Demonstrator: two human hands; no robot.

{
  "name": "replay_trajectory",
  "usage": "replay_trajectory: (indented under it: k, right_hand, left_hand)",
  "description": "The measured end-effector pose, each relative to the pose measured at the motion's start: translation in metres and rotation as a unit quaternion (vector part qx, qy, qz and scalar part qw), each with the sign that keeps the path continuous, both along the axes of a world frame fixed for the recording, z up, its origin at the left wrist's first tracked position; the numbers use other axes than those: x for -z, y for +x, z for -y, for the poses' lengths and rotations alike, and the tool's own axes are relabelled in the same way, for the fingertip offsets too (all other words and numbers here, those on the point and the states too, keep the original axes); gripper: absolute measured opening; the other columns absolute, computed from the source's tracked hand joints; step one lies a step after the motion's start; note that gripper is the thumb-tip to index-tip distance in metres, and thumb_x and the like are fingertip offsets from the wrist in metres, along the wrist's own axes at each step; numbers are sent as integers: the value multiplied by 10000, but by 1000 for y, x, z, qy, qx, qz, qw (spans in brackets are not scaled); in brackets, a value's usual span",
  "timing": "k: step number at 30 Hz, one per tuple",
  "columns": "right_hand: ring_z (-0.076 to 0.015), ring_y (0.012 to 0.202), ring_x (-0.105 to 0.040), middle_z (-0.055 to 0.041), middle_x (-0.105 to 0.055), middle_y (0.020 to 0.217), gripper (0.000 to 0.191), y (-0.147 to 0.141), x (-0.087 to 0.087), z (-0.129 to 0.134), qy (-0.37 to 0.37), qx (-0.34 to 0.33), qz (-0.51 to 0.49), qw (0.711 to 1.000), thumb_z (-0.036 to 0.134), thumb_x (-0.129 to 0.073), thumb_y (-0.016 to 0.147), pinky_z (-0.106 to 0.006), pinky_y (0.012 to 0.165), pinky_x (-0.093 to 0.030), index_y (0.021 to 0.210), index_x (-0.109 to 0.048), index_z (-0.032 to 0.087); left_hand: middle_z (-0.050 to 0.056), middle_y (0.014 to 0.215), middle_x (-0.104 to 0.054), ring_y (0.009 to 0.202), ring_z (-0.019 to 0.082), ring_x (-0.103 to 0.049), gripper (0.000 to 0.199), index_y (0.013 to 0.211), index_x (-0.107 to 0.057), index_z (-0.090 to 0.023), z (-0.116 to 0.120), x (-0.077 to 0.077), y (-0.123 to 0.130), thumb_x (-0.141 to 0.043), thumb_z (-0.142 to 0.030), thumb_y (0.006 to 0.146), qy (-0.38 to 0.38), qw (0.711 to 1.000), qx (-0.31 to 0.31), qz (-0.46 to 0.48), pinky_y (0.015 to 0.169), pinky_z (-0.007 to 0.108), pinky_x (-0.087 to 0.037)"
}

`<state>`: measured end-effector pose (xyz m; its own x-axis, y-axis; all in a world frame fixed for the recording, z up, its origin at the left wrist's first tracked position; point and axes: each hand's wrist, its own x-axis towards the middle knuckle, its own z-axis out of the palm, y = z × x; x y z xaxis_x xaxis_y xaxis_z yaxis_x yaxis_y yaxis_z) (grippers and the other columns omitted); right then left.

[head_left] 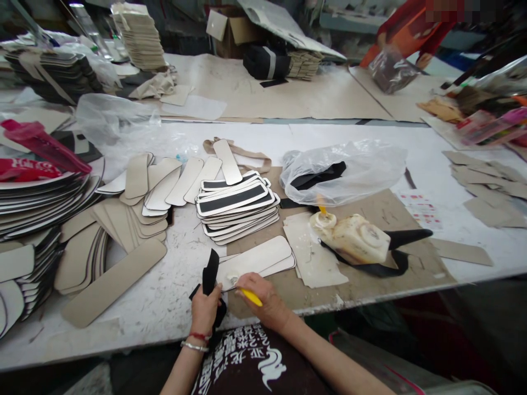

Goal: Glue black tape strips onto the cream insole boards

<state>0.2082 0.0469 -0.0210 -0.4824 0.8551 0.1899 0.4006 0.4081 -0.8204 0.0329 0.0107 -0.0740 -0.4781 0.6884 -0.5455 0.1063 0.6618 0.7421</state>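
Observation:
My left hand (205, 309) is closed around some black fabric strips (211, 271), which stick up above the fingers and hang below them. In my right hand (267, 303) is a yellow-handled brush (251, 297), its tip at a white smear on the near end of a pale rounded panel (263, 257). Another panel lies partly under that one. Just beyond sits a stack of pale panels (239, 214), the upper ones with black strips along their middles. To the right, a stained white plastic container (357, 237) lies on its side, a yellow stick (321, 205) standing at its opening.
Beige and grey cut pieces (117, 282) spread across the left side of the table. A clear plastic bag (346, 170) with black material lies behind the container. Small beige pieces (489, 184) lie far right. Across the table stands a person in orange and red (405, 33).

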Motion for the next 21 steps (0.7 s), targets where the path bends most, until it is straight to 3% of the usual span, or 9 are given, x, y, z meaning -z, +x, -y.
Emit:
replay_trajectory:
  k: [3,7,11,17,21]
  right_hand:
    - [-151,883,-568,-50,-624,904,172,-2,-5,-5,-73,65,-95,991,190,-525,818,-291,811,-467,963,-616,209]
    - [-162,795,-592,-41,-644,833,132,14,-1,-23,-211,175,-129,953,286,-573,777,-290,734,-473,837,-639,189]
    - [-180,835,-581,-49,-645,863,189,21,2,-29,-212,254,-115,937,344,-587,754,-305,779,-445,828,-644,180]
    - [-155,677,-579,-27,-636,754,204,-13,8,-19,-307,181,-169,919,368,-601,733,-270,636,-458,803,-632,179]
    - [-169,758,-590,-38,-642,794,166,-21,15,-19,-237,191,-117,945,340,-589,748,-288,719,-456,781,-639,185]
  left_hand:
    - [-19,422,-516,399,141,-469,353,690,-551,-157,0,-3,1,-624,-489,597,-2,1000,-3,0,405,245,-341]
    - [-20,421,-512,393,133,-461,326,679,-545,-158,0,-2,2,-622,-466,608,5,1000,-15,7,395,236,-328]
    - [-28,409,-492,377,117,-438,299,645,-523,-160,1,-3,4,-625,-439,609,16,999,-32,19,388,226,-321]
    - [-32,459,-510,384,111,-448,289,683,-531,-161,-1,-8,6,-633,-414,586,28,998,-45,34,388,222,-334]
    - [-42,458,-500,379,98,-435,258,688,-513,-168,0,-10,7,-616,-389,605,34,997,-50,44,390,211,-337]
